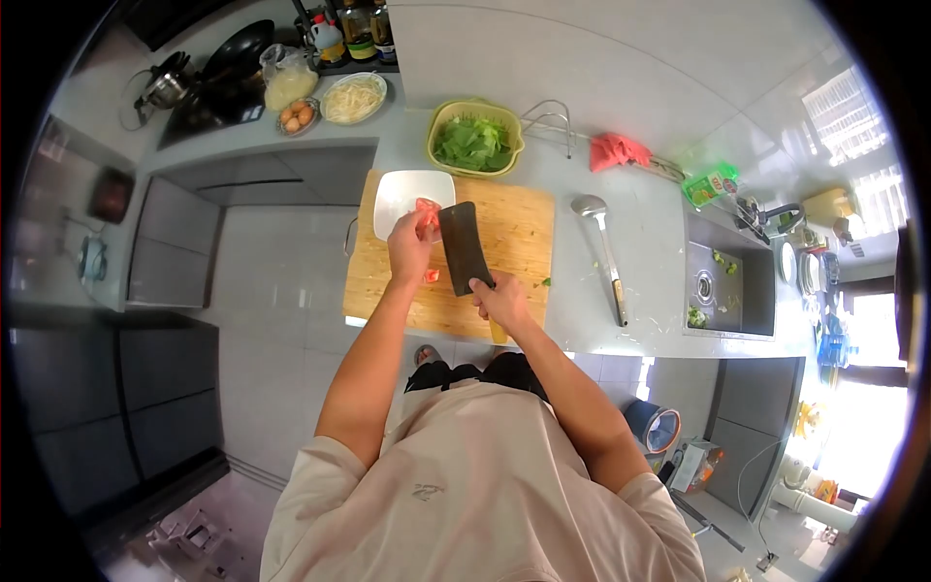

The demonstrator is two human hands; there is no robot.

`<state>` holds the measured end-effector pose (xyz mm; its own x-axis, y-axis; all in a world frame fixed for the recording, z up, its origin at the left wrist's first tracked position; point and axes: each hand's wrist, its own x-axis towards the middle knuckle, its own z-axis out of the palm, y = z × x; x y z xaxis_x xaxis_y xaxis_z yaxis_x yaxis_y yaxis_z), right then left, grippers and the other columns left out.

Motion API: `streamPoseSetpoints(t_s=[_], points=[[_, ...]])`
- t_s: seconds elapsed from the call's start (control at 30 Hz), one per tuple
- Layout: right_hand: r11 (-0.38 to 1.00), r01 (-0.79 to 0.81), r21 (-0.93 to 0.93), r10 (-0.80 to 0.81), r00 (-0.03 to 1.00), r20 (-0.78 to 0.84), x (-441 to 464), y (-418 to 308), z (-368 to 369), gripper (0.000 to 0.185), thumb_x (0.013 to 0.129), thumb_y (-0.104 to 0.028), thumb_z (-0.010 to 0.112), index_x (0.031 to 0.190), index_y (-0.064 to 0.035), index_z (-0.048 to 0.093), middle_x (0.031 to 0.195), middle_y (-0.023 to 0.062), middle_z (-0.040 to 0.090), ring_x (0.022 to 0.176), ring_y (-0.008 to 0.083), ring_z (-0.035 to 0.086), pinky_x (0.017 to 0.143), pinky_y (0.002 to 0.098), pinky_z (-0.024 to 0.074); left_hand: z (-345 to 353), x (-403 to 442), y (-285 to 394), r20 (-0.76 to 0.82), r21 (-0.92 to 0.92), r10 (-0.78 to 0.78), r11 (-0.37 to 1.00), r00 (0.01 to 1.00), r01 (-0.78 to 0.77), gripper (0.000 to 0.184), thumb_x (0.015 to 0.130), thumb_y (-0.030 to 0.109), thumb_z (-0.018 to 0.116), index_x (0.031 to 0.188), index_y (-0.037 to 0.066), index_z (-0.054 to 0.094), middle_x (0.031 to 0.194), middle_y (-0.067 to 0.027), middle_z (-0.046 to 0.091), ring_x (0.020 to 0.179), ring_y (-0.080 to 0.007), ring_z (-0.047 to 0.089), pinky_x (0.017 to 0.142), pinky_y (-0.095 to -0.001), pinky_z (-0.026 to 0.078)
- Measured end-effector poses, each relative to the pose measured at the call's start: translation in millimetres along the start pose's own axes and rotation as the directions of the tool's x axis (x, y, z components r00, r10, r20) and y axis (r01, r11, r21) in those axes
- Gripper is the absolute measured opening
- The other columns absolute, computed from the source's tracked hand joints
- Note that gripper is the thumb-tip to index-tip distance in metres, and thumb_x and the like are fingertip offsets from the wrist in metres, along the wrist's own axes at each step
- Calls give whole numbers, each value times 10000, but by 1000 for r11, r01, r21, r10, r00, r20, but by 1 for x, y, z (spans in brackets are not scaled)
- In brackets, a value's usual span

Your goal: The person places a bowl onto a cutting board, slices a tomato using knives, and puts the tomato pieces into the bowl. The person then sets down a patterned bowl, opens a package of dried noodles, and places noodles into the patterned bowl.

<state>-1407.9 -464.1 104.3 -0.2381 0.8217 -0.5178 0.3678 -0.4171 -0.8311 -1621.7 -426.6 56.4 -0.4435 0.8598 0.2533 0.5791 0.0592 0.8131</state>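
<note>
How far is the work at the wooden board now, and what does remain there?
Done, it seems: leafy greens already sit in the basket. In hand: the left hand holds red pieces at the white bowl; the right hand holds the cleaver. Left, probably: small red bits lie on the wooden board, and the eggs look whole.

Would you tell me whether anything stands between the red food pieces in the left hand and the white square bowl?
Nothing visible does: the left hand holds the red food pieces at the right edge of the white square bowl. The dark metal cleaver in the right hand is beside them, not between.
</note>
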Motion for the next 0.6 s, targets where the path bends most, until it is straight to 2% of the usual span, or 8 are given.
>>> streamPoseSetpoints(t_s=[0.07,0.1,0.17,0.2,0.3,0.4,0.53,0.6], points=[[1000,4,13,-3,999,-47,0,0,-2,259,960,-239,682,909,15,695,711,126,701,516,210,647,516,361,520,-8,-5,-8,-26,97,120,988,992,-117,266,872,36,732,1137,25,712,970,-151,685,884,-326,681,803,-402,562],[992,60,-112,-74,989,-126,1,7,-3,258,952,-240,684,911,15,698,716,146,705,553,256,664,543,381,531,-12,-12,-11,-33,146,179,974,983,-173,287,870,39,735,1155,26,713,959,-146,682,874,-326,675,801,-402,562],[920,137,-367,-240,937,-254,1,31,-9,258,935,-240,688,914,16,703,727,187,714,628,350,698,597,421,553,-18,-38,-14,53,128,45,990,998,-51,290,869,53,726,1158,42,705,989,-149,666,954,-351,652,842,-424,547],[841,114,-530,-272,934,-232,-9,24,-15,286,923,-236,662,1088,-7,712,851,223,734,771,446,702,704,486,566,-19,-52,-14,97,121,-20,993,995,8,292,869,60,721,1160,50,700,1003,-150,658,994,-363,641,862,-435,539],[683,98,-724,-417,866,-276,-12,42,-10,337,920,-209,651,1219,-55,670,874,203,735,791,384,716,708,500,564,-13,-88,-19,105,232,18,972,994,-42,271,866,81,731,1133,51,699,1007,-158,647,993,-369,640,848,-449,535],[605,20,-796,-272,945,-183,-14,46,-3,526,948,-122,561,1468,-71,505,1158,228,696,1008,381,696,880,491,541,-10,-93,-32,188,167,2,985,982,-34,262,858,57,732,1117,47,692,1017,-163,648,990,-362,645,846,-448,535],[459,29,-888,-428,883,-192,-14,65,19,575,948,-89,565,1513,-91,456,1150,174,648,1080,353,635,938,469,493,-2,-93,-29,265,-41,-123,989,956,139,262,858,37,733,1115,38,682,1009,-165,663,889,-347,664,782,-420,550],[394,-23,-919,-391,900,-191,-14,71,20,571,951,-97,568,1512,-91,457,1141,171,651,1068,336,639,939,458,492,-3,-99,-16,209,-58,-28,997,978,41,241,861,37,735,1096,34,680,987,-159,663,829,-321,666,748,-399,550]])
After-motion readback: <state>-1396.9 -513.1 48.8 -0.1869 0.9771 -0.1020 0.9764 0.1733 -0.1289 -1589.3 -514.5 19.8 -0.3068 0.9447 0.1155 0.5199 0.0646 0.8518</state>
